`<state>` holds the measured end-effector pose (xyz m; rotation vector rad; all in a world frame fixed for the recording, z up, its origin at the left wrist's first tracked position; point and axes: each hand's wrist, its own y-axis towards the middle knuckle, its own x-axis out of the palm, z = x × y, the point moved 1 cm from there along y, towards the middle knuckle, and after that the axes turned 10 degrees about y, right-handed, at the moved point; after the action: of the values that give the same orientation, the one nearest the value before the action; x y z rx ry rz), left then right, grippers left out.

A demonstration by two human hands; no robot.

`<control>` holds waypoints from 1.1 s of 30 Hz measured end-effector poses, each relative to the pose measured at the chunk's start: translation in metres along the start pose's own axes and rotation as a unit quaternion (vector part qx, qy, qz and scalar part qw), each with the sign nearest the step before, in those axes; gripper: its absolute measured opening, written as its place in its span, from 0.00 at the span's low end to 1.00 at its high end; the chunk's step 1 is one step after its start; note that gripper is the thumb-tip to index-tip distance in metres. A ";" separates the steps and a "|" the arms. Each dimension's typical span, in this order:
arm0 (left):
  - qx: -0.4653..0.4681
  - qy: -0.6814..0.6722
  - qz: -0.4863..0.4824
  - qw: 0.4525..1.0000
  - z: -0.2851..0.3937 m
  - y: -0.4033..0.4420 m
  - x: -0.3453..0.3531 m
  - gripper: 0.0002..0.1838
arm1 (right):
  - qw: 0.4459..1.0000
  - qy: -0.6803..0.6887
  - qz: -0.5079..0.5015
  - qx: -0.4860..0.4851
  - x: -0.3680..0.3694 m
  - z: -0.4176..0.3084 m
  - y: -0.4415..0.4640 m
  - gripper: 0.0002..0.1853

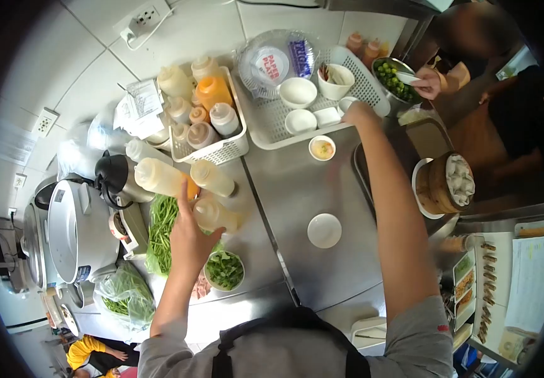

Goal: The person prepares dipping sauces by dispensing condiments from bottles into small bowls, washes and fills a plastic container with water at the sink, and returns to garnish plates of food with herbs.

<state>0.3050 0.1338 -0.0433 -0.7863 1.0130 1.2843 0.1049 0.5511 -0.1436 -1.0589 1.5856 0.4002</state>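
My left hand (190, 234) is among the squeeze bottles on the steel table, its thumb and index finger apart. Nearest to it is a squeeze bottle (214, 214) with pale contents, close beside the fingers. Below that hand is a bowl of chopped green herbs (225, 271). My right hand (360, 114) reaches into a white perforated basket (266, 135), its fingers at a small white bowl (346, 104); the fingertips are partly hidden. Next to it are a small white dish (327, 117) and white bowls (298, 93). A small cup of yellowish sauce (322, 148) and a white saucer (324, 230) stand on the table.
A second basket (237, 142) holds several sauce bottles. Long green vegetables (162, 233), a thermos jug (117, 176) and a large pot (73, 230) are at left. At right are a bamboo steamer (445, 183) and another person's hand (428, 83) over a bowl of green pieces (390, 79).
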 end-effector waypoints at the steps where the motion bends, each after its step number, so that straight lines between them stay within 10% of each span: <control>1: 0.004 -0.002 0.012 1.000 -0.007 0.001 0.001 0.66 | 1.000 -0.004 0.008 0.004 0.002 -0.001 0.013 0.15; 7: 0.002 -0.050 0.073 0.996 -0.026 0.010 0.018 0.67 | 0.917 0.094 0.266 -0.281 -0.017 0.016 -0.077 0.13; 13: 0.016 0.019 0.161 0.987 -0.037 0.027 0.033 0.65 | 0.827 0.142 0.085 -0.537 0.046 0.034 -0.236 0.07; 25: 0.049 0.094 0.233 0.967 -0.078 0.050 0.055 0.62 | 0.878 0.062 0.083 -0.467 0.090 0.080 -0.313 0.23; 33: 0.020 0.101 0.251 0.962 -0.064 0.034 0.027 0.66 | 0.942 0.233 0.206 -0.129 -0.011 0.284 -0.480 0.17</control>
<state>0.2612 0.0913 -0.0905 -0.6589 1.4635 1.6281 0.6578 0.5060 -0.0887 -1.0638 2.2401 0.6907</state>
